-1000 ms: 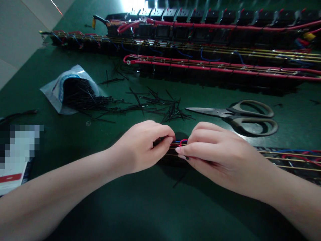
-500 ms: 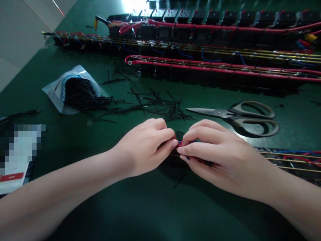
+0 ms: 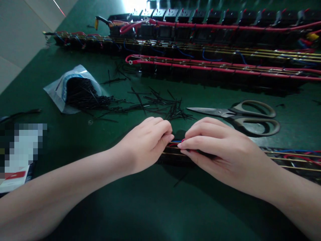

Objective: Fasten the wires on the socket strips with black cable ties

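Note:
A long dark strip with brass-coloured rods (image 3: 298, 160) and thin red and blue wires lies beneath both hands. My left hand (image 3: 147, 145) is closed over its left part, thumb pressed to the curled fingers; whatever they pinch is hidden. Just to the right, my right hand (image 3: 220, 150) is closed, thumb and forefinger pinching a red wire (image 3: 183, 141) that shows only at the fingertips. A narrow gap separates the two hands, with blue wire and rods visible in it. The strip's middle is covered by my right hand.
Scissors (image 3: 233, 112) lie partly open behind my right hand. Black cable ties (image 3: 160, 100) spill from a clear plastic bag (image 3: 54, 92) at left. Several wired strips (image 3: 213, 67) fill the back of the green table (image 3: 140, 207). A blurred white packet (image 3: 21, 157) is at far left.
My left hand has drawn slightly left, away from my right fingertips, so a gap has opened and the rods and blue wire show. The right hand has barely moved.

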{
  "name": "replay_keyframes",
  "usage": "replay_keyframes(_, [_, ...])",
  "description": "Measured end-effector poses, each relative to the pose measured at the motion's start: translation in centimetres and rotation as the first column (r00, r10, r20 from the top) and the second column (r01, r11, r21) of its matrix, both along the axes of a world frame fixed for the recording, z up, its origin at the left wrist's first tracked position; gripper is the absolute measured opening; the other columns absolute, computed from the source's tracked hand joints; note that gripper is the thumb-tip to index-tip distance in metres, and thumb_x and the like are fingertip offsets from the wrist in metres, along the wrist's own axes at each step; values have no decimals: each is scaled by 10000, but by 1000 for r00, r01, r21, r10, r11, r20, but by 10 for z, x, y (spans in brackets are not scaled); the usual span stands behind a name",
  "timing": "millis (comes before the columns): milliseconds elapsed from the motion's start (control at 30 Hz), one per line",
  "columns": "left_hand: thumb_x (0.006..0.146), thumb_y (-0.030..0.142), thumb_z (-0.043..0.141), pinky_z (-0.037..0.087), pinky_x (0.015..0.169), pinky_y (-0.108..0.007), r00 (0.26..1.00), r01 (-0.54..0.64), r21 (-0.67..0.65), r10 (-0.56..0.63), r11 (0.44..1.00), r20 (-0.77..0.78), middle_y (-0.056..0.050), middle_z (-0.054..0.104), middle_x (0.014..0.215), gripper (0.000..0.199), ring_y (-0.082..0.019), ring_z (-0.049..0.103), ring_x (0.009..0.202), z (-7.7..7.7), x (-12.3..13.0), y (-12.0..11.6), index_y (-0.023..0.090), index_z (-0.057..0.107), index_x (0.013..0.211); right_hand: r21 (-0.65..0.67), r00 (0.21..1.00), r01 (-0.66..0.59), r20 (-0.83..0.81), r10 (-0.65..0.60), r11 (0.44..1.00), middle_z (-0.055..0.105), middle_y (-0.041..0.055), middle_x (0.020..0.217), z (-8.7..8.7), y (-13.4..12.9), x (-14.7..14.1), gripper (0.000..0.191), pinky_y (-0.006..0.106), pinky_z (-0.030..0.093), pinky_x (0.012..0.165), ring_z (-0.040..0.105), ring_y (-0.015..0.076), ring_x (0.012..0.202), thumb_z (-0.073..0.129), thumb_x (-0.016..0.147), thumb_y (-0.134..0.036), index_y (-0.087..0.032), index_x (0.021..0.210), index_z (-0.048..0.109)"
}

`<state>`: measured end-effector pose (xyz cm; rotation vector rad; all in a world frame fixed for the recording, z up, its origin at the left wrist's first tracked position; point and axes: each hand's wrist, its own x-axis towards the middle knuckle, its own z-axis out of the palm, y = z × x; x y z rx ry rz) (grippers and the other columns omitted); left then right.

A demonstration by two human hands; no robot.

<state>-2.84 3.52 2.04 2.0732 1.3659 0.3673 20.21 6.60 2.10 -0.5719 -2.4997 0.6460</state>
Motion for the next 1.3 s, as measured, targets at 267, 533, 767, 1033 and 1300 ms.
replay_keyframes(267, [1031,172,474,402,631,-248,997,-55,-22,56,998,48,31,609,797,180,-142,563,745,8,3,1,211,547,871,30,1000,18,7,-18,999,727,68,916,3,1,-2,136,302,534,690,641,176,874,631,994,-112,-169,950,747])
replay_keyframes(533, [1023,216,621,454,611,-174,982,29,17,-32,999,185,50,694,830,103,-94,613,716,6,-3,0,187,652,929,-21,998,69,-10,-69,997,708,56,935,-4,0,1,164,304,515,675,652,175,866,593,1021,-147,-196,999,747])
replay_keyframes(767, [946,142,697,543,650,-157,974,-15,-27,21,1000,226,65,770,880,95,-97,708,772,2,-4,2,224,744,930,-83,991,124,51,-120,989,749,65,919,5,1,-1,194,297,555,659,697,185,832,589,1011,-168,-217,975,773])
replay_keyframes(1033, [916,136,688,613,734,-170,925,-48,-74,72,996,372,50,788,923,206,-129,785,908,-4,-6,0,244,684,1092,-93,991,132,21,-130,987,740,58,900,4,2,-1,198,267,539,650,694,167,816,600,1004,-161,-191,955,790])
replay_keyframes(1300, [919,135,694,573,648,-119,921,-113,-88,137,990,364,75,773,840,117,-96,763,812,-4,-5,0,238,659,962,-107,989,145,31,-142,984,753,64,900,7,2,-1,209,276,549,623,699,175,785,596,1002,-194,-202,929,792])
